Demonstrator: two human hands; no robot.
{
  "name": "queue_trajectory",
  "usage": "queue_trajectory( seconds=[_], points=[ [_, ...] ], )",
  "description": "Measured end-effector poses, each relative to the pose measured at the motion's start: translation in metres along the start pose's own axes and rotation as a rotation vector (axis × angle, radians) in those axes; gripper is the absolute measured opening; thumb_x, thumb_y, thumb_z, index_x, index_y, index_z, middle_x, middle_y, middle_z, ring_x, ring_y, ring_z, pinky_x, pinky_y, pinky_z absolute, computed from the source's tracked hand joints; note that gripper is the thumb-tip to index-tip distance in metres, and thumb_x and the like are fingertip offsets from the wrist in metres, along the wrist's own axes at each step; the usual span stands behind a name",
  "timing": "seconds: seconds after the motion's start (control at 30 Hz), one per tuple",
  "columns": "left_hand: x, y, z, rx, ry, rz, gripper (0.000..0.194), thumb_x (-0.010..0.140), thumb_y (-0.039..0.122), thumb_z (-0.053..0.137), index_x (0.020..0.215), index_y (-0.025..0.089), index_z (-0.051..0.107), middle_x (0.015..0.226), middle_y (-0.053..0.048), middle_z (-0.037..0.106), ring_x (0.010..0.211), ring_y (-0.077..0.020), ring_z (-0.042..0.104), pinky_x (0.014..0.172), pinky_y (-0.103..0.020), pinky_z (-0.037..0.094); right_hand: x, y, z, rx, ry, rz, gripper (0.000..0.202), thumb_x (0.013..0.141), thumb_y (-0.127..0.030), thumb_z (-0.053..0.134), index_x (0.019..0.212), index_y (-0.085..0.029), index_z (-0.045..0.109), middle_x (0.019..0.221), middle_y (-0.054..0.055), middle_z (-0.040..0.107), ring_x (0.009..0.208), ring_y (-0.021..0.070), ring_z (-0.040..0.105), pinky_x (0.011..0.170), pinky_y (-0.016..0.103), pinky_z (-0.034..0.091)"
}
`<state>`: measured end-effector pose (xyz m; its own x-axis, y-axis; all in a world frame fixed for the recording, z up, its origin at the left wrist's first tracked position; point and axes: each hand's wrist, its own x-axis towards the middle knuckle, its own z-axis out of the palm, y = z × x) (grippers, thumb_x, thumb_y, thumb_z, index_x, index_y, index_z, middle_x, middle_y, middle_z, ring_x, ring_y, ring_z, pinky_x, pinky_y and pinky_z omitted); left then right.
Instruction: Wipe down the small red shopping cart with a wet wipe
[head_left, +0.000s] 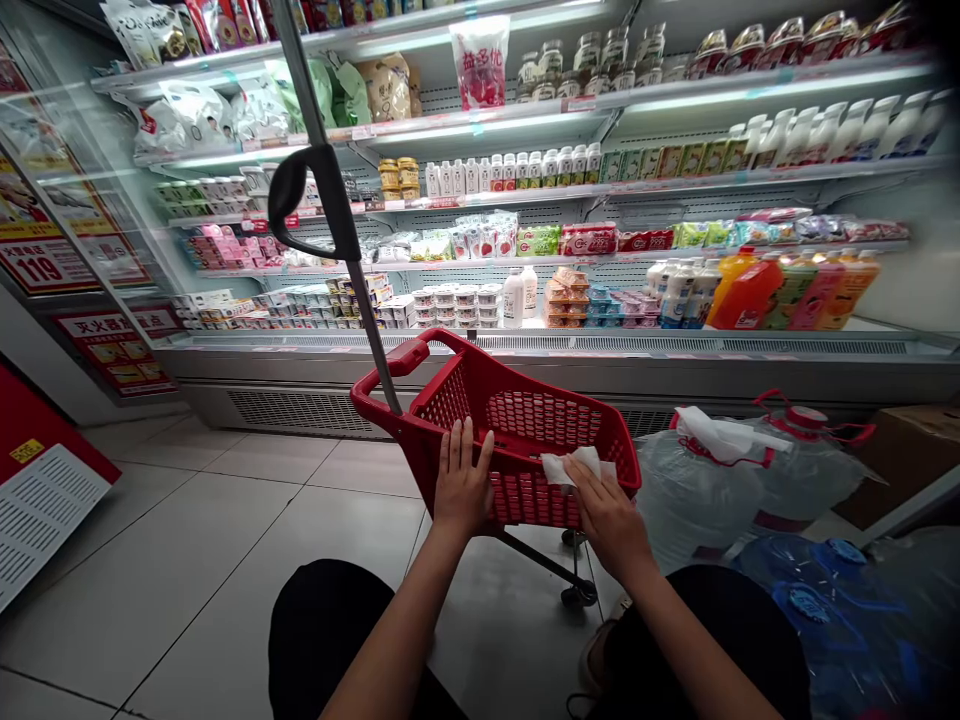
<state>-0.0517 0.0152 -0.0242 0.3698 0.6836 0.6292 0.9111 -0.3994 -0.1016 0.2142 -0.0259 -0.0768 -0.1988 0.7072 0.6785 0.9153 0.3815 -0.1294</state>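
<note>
A red plastic shopping cart [517,385] with perforated sides stands upright on the tiled floor in front of my knees. My left hand [463,475] lies flat against its near side, fingers spread and pointing up, holding nothing. Under the fingers of my right hand [600,500] is a white tissue [577,465], pressed against the cart's side just below the rim toward the right end. Part of the tissue is covered by those fingers.
A metal pole with a black handle [334,200] slants across the cart's left end. Behind stands a refrigerated display [285,372] of dairy and drinks. Large clear water bottles [694,490] and blue ones [825,600] sit right, near a cardboard box [900,455]. A red unit [45,440] is left.
</note>
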Motion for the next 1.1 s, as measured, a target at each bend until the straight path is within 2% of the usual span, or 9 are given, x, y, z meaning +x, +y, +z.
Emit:
queue_trajectory(
  seconds=[0.13, 0.27, 0.33, 0.4, 0.5, 0.6, 0.8, 0.9, 1.1],
  points=[
    [0.002, 0.009, -0.001, -0.020, -0.002, -0.041, 0.090, 0.080, 0.025, 0.074, 0.161, 0.017, 0.036, 0.173, -0.021, 0.015, 0.160, -0.0445, 0.012, 0.128, -0.063, 0.020, -0.011, 0.006, -0.005, -0.043, 0.020, 0.073, 0.055, 0.109, -0.028, 0.033, 0.164, -0.025, 0.034, 0.155, 0.004, 0.056, 0.137, 0.0275, 0.057, 0.117, 0.049, 0.044],
    [-0.001, 0.037, 0.008, -0.052, -0.026, -0.029, 0.091, 0.078, 0.023, 0.073, 0.161, 0.018, 0.035, 0.174, -0.017, 0.018, 0.160, -0.0456, 0.006, 0.127, -0.066, 0.021, 0.003, -0.019, 0.005, -0.092, 0.020, 0.050, 0.052, 0.109, -0.025, 0.035, 0.160, -0.019, 0.042, 0.154, 0.006, 0.057, 0.136, 0.0313, 0.057, 0.116, 0.051, 0.043],
    [-0.003, 0.052, 0.015, -0.090, -0.035, 0.042, 0.087, 0.082, 0.021, 0.069, 0.161, 0.019, 0.034, 0.173, -0.017, 0.020, 0.161, -0.0422, 0.008, 0.128, -0.063, 0.023, 0.013, -0.034, 0.012, -0.109, 0.018, 0.023, 0.051, 0.107, -0.022, 0.037, 0.157, -0.017, 0.047, 0.154, 0.007, 0.057, 0.136, 0.0326, 0.056, 0.117, 0.051, 0.042],
    [-0.005, 0.060, 0.020, -0.114, -0.033, 0.043, 0.084, 0.084, 0.019, 0.065, 0.161, 0.016, 0.033, 0.173, -0.018, 0.020, 0.161, -0.0400, 0.010, 0.128, -0.061, 0.024, 0.023, -0.043, 0.016, -0.113, 0.014, -0.009, 0.050, 0.106, -0.019, 0.038, 0.156, -0.015, 0.049, 0.153, 0.008, 0.058, 0.136, 0.0322, 0.056, 0.117, 0.050, 0.042],
    [-0.005, 0.056, 0.023, -0.130, -0.037, 0.051, 0.086, 0.082, 0.014, 0.062, 0.162, 0.017, 0.032, 0.173, -0.018, 0.019, 0.161, -0.0386, 0.011, 0.128, -0.060, 0.024, 0.029, -0.041, 0.016, -0.090, -0.002, -0.082, 0.053, 0.106, -0.018, 0.040, 0.158, -0.017, 0.045, 0.155, 0.007, 0.056, 0.136, 0.0292, 0.058, 0.117, 0.047, 0.043],
    [-0.003, 0.044, 0.021, -0.137, -0.050, 0.079, 0.092, 0.079, 0.010, 0.062, 0.164, 0.021, 0.029, 0.175, -0.015, 0.015, 0.161, -0.0377, 0.012, 0.128, -0.059, 0.025, 0.025, -0.028, 0.010, -0.062, -0.014, -0.093, 0.056, 0.106, -0.017, 0.039, 0.162, -0.021, 0.038, 0.156, 0.005, 0.055, 0.136, 0.0274, 0.058, 0.116, 0.046, 0.044],
    [-0.004, 0.031, 0.021, -0.141, -0.056, 0.075, 0.092, 0.078, 0.010, 0.063, 0.163, 0.023, 0.032, 0.176, -0.010, 0.010, 0.161, -0.0362, 0.013, 0.129, -0.057, 0.024, -0.004, 0.007, -0.005, -0.061, 0.010, -0.004, 0.058, 0.108, -0.024, 0.037, 0.165, -0.026, 0.030, 0.155, 0.004, 0.056, 0.130, 0.0290, 0.062, 0.113, 0.050, 0.046],
    [-0.005, 0.032, 0.020, -0.153, -0.065, 0.078, 0.088, 0.080, 0.011, 0.063, 0.162, 0.023, 0.034, 0.176, -0.011, 0.009, 0.162, -0.0362, 0.012, 0.130, -0.057, 0.023, -0.020, 0.019, -0.008, -0.065, 0.022, 0.022, 0.059, 0.109, -0.025, 0.036, 0.167, -0.027, 0.025, 0.157, 0.003, 0.053, 0.136, 0.0280, 0.058, 0.116, 0.050, 0.044],
    [-0.002, 0.045, 0.014, -0.213, -0.064, -0.014, 0.095, 0.072, 0.018, 0.075, 0.159, 0.028, 0.040, 0.177, -0.009, -0.006, 0.160, -0.0478, 0.002, 0.127, -0.067, 0.017, -0.029, 0.007, -0.010, -0.082, 0.044, 0.042, 0.056, 0.110, -0.027, 0.037, 0.165, -0.022, 0.030, 0.153, 0.006, 0.058, 0.135, 0.0295, 0.059, 0.111, 0.049, 0.048]
  ],
)
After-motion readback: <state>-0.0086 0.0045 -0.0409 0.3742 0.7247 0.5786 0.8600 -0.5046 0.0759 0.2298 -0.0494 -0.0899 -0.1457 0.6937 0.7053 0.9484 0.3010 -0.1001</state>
